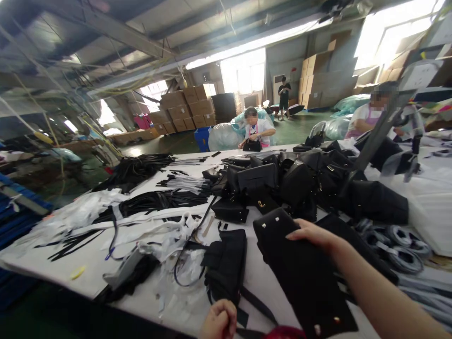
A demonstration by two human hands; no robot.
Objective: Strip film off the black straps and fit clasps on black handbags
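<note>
My right hand (312, 234) rests on top of a black handbag (300, 268) lying flat on the white table (88, 256), fingers curled over its upper edge. My left hand (219, 320) is at the bottom edge, curled into a loose fist next to a black strap (254, 303) from a smaller black bag (226, 263). What the left hand holds is hidden.
A heap of black handbags (282, 181) fills the table's middle. Bundles of black straps (155, 200) and white plastic wrap (84, 209) lie at left. Rolls of grey tape (399, 242) sit at right. Two people work at the far side; cardboard boxes (187, 110) stand behind.
</note>
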